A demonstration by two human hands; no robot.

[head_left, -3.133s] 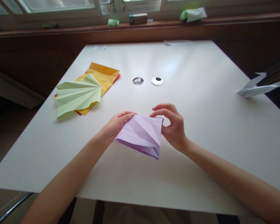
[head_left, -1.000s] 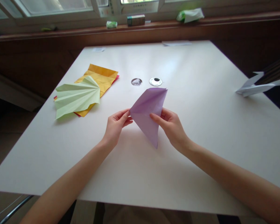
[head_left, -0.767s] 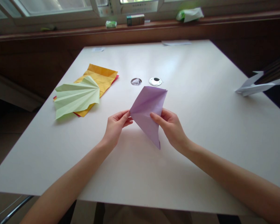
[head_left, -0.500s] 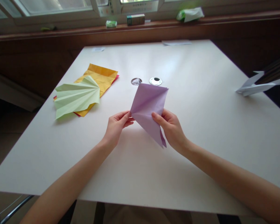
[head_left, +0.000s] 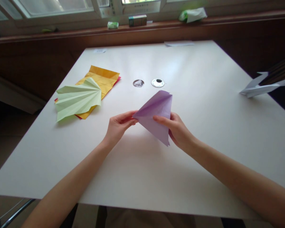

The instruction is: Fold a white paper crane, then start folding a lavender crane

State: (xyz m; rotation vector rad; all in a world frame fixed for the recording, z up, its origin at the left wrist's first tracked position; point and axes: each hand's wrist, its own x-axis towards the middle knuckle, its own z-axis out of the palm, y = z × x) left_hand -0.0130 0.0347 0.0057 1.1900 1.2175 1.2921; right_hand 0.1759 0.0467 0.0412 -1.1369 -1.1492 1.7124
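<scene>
A folded sheet of purple paper (head_left: 156, 115) is held above the white table (head_left: 137, 177), pointed on its left side and wider on its right. My left hand (head_left: 120, 125) pinches the pointed left corner between thumb and fingers. With the thumb on its front and the fingers behind, my right hand (head_left: 177, 128) grips the right part of the paper. The right fingers are partly hidden by the sheet. Creases run from the left point toward the upper right edge.
Left on the table, a pleated pale green paper (head_left: 78, 98) overlaps yellow paper (head_left: 106, 76), with red edges beneath. Two round table inserts (head_left: 158, 83) lie beyond the purple sheet. A folded white paper shape (head_left: 258, 88) sits at the right edge. Small packs (head_left: 137, 20) line the windowsill.
The purple paper has gone from a broader, opened-out shape to a narrower triangle, its top edge lower and shifted right. Both hands keep hold of it, with small shifts of the fingers.
</scene>
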